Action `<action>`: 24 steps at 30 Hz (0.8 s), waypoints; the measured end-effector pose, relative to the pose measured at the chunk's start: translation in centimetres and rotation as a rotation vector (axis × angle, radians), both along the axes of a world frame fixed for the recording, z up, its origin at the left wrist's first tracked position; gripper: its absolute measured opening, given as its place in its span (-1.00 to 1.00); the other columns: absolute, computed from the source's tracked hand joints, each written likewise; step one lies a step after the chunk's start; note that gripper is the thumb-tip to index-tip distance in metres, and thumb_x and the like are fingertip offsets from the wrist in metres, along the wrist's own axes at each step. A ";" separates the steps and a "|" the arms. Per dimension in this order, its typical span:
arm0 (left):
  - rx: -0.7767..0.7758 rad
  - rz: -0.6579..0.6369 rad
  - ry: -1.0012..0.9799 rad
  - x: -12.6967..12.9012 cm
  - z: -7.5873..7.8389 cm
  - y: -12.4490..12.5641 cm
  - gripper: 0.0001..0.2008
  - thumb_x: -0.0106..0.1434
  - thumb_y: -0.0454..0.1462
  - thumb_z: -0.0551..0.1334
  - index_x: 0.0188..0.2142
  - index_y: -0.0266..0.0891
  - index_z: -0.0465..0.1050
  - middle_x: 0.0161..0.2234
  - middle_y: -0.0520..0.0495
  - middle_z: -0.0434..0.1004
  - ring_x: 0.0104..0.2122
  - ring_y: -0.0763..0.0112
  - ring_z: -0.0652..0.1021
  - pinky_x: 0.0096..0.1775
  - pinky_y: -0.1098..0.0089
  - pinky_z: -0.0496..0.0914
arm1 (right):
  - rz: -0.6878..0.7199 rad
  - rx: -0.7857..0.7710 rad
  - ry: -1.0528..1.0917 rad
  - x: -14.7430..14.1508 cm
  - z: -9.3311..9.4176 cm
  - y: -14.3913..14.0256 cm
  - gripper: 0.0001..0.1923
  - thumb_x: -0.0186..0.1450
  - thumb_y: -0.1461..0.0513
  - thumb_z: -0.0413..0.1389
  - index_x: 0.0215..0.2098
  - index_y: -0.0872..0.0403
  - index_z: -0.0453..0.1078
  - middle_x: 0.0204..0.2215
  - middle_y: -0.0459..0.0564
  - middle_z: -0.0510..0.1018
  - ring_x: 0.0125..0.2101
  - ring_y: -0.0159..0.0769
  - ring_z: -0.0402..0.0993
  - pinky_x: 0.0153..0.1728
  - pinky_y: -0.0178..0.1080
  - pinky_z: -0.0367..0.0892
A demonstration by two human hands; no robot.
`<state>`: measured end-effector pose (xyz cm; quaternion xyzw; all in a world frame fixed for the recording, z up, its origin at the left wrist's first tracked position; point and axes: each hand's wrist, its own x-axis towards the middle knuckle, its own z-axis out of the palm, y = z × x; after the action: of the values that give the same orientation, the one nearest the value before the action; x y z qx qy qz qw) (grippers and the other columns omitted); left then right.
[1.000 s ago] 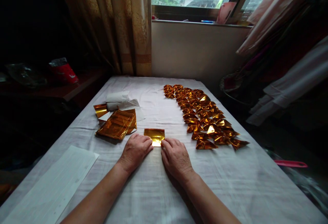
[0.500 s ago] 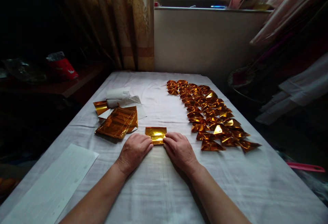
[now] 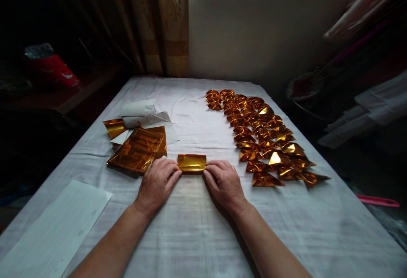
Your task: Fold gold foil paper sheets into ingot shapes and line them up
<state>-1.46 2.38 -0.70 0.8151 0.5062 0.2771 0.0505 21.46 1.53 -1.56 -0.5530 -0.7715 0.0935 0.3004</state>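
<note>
A folded piece of gold foil paper (image 3: pixel 192 162) lies flat on the white cloth in front of me, a crease running along its length. My left hand (image 3: pixel 159 182) pinches its left end between thumb and fingers. At the right end, my right hand (image 3: pixel 224 181) grips it the same way. Beside my left hand rests a stack of gold foil sheets (image 3: pixel 138 148). Rows of folded gold foil ingots (image 3: pixel 254 134) stand to the right, apart from my right hand.
White crumpled wrapping paper (image 3: pixel 140 112) lies behind the stack. A long pale sheet (image 3: pixel 57 227) covers the table's left front. A dark side table holds a red container (image 3: pixel 52 70). Clothes (image 3: pixel 378 100) hang at right, near a pink handle (image 3: pixel 378 201).
My head view has tilted down, so the window has mostly left the picture. My left hand has shifted outward, toward the foil's left end; more of the foil's width shows between my hands.
</note>
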 end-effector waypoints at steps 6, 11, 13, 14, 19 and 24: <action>-0.027 0.000 -0.072 0.1 0.0 -0.1 -0.80 0.34 -0.19 0.15 -0.41 -0.16 0.42 -0.21 -0.05 0.58 -0.15 0.26 0.50 0.03 0.17 0.34 | -0.035 -0.024 0.064 -0.2 -0.1 0.0 -0.77 0.38 0.17 0.03 -0.36 0.02 0.49 -0.22 0.01 0.59 -0.18 -0.21 0.43 -0.10 -0.18 0.26; -0.041 0.027 -0.070 0.4 0.0 -0.3 -0.80 0.31 -0.21 0.15 -0.44 -0.17 0.42 -0.19 -0.07 0.58 -0.12 0.23 0.49 0.06 0.12 0.33 | -0.068 -0.013 0.031 -0.4 -0.1 -0.1 -0.78 0.37 0.17 0.05 -0.39 0.02 0.46 -0.22 0.01 0.58 -0.18 -0.20 0.41 -0.09 -0.17 0.25; -0.041 0.041 -0.060 0.5 0.0 -0.3 -0.80 0.31 -0.22 0.16 -0.44 -0.18 0.41 -0.19 -0.08 0.57 -0.12 0.23 0.48 0.04 0.12 0.33 | -0.087 -0.005 0.003 -0.5 0.0 -0.1 -0.80 0.36 0.17 0.07 -0.39 0.03 0.45 -0.23 0.01 0.57 -0.19 -0.20 0.40 -0.11 -0.17 0.23; -0.041 0.046 -0.054 0.5 0.0 -0.3 -0.81 0.31 -0.22 0.16 -0.44 -0.18 0.41 -0.19 -0.08 0.57 -0.12 0.22 0.48 0.03 0.13 0.34 | -0.095 -0.002 -0.007 -0.5 0.0 -0.1 -0.80 0.35 0.17 0.08 -0.39 0.03 0.44 -0.23 0.01 0.57 -0.19 -0.20 0.40 -0.12 -0.17 0.23; -0.057 0.076 -0.026 0.9 0.2 -0.2 -0.80 0.31 -0.21 0.17 -0.44 -0.19 0.40 -0.17 -0.09 0.56 -0.12 0.20 0.47 -0.03 0.16 0.35 | -0.120 0.001 -0.044 -0.7 0.0 -0.1 -0.81 0.35 0.16 0.09 -0.40 0.03 0.41 -0.23 0.00 0.56 -0.20 -0.20 0.38 -0.15 -0.18 0.20; -0.083 0.128 0.019 1.3 0.3 -0.3 -0.80 0.28 -0.23 0.20 -0.47 -0.19 0.37 -0.16 -0.11 0.54 -0.11 0.17 0.45 -0.04 0.16 0.34 | -0.143 -0.004 -0.063 -0.9 0.0 0.0 -0.82 0.34 0.16 0.10 -0.40 0.03 0.39 -0.23 0.00 0.55 -0.20 -0.19 0.38 -0.16 -0.19 0.19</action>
<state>-0.12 2.09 -0.44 0.7807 0.5690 0.2509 0.0619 20.58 1.48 -1.59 -0.6099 -0.7389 0.0558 0.2809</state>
